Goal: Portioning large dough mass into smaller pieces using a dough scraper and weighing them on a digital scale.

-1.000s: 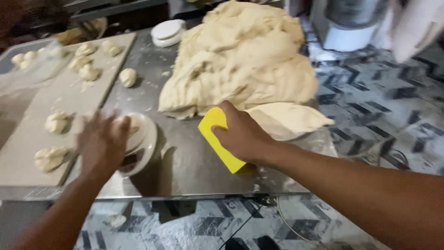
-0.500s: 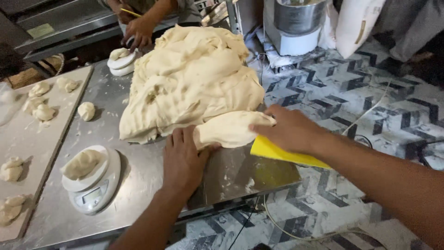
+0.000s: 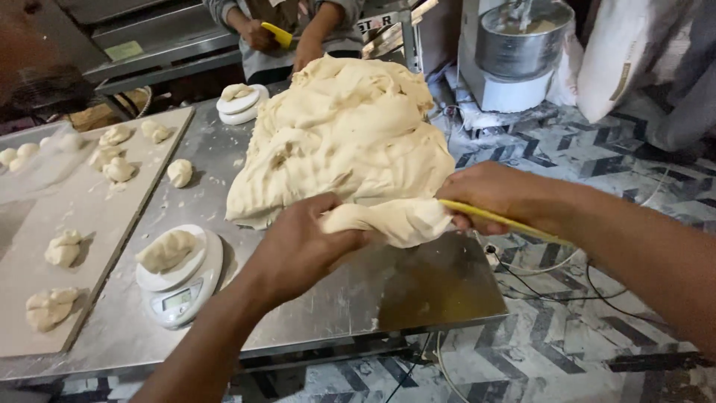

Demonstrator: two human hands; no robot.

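A large pale dough mass (image 3: 350,134) lies on a steel table (image 3: 418,291). My left hand (image 3: 302,246) grips a flap of dough (image 3: 388,220) pulled from its near edge. My right hand (image 3: 496,194) holds a yellow scraper (image 3: 496,219), its blade pressed against the flap's right side. A dough piece (image 3: 165,250) rests on a white scale (image 3: 179,280) at the left.
A board (image 3: 45,224) with several dough pieces lies at the left. One piece (image 3: 180,172) sits on the table. Across the table another person's hands (image 3: 257,33) hold a yellow scraper (image 3: 277,33), by a second scale (image 3: 240,103). A mixer bowl (image 3: 522,37) stands behind.
My left hand left the scale and took hold of the dough flap. My right hand lifted the scraper off the table and brought it to the flap's right side.
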